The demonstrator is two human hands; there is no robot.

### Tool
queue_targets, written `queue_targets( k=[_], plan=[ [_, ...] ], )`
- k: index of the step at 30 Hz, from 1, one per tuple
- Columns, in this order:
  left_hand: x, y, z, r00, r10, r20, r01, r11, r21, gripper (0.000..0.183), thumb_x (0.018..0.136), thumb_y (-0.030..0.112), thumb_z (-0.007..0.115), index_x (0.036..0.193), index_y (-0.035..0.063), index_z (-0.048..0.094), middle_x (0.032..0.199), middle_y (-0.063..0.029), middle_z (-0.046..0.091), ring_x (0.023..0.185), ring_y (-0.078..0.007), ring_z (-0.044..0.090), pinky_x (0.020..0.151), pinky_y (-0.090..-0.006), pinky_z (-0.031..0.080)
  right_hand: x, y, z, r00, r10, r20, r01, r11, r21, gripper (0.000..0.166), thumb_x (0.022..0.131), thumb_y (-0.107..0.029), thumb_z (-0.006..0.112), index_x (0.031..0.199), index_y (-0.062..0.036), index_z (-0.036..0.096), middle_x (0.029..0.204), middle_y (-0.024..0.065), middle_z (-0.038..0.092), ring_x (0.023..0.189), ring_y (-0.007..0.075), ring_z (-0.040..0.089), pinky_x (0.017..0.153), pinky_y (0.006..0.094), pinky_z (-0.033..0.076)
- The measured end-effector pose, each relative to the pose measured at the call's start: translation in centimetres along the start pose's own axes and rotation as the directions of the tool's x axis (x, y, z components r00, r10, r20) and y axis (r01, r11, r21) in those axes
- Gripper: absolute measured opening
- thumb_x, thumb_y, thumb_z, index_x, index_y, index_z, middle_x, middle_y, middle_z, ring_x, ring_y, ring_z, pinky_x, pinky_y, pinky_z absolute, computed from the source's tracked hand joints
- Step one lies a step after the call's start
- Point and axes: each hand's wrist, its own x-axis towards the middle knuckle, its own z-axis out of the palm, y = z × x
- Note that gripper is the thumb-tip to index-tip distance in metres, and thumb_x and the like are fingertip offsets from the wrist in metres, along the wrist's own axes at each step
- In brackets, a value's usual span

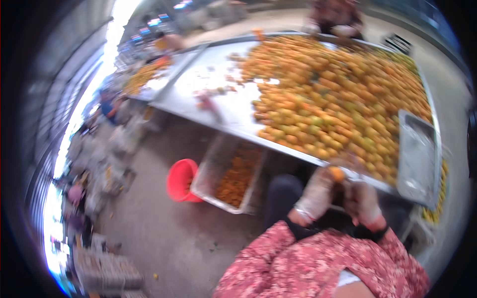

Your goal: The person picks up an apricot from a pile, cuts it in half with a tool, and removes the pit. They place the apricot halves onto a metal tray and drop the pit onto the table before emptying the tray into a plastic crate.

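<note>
In a pale glove, my left hand (316,192) has its fingers around a small round orange fruit (336,174) at the near edge of a metal sorting table (238,118). Close beside it is my right hand (362,203), also gloved, its fingers bent. Blur hides whether the right hand holds anything. Beyond both hands, a wide heap of orange and yellow-green fruits (335,97) covers the right part of the table. A grey metal tray (416,156) lies at the table's right end.
Below the table's edge stand a metal tub (216,175) with orange pieces in it and a red bucket (180,180). A person (335,18) works across the table. Another table with fruit (145,76) adjoins at the left. A stacked bundle (106,266) rests on the floor at lower left.
</note>
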Motion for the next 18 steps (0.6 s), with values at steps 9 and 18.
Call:
queue_targets(
  k=[9,18],
  plan=[
    [0.5,-2.3,-0.6,0.999,0.000,0.041,-0.003,0.997,0.083,0.051,0.095,0.042,0.053,0.129,0.0034,0.047,0.108,-0.0143,0.059,0.102,-0.0263,0.058,0.095,-0.0413,0.045,-2.7,2.2,-0.1,0.978,-0.157,-0.135,0.152,0.987,-0.047,0.024,0.096,-0.026,0.057,0.086,-0.0039,0.055,0.061,-0.0001,0.050,0.056,0.0094,0.045,0.053,0.0286,0.039],
    [-0.5,-2.7,1.1,0.998,0.004,0.057,-0.015,0.981,0.195,0.055,0.096,0.044,0.052,0.131,0.0026,0.043,0.109,-0.0148,0.060,0.105,-0.0256,0.058,0.096,-0.0401,0.045,-3.7,2.9,-0.1,0.957,-0.270,-0.111,0.229,0.930,-0.287,0.028,0.094,-0.028,0.060,0.082,-0.0039,0.053,0.062,0.0151,0.055,0.058,0.0295,0.058,0.055,0.0361,0.043]
  ],
)
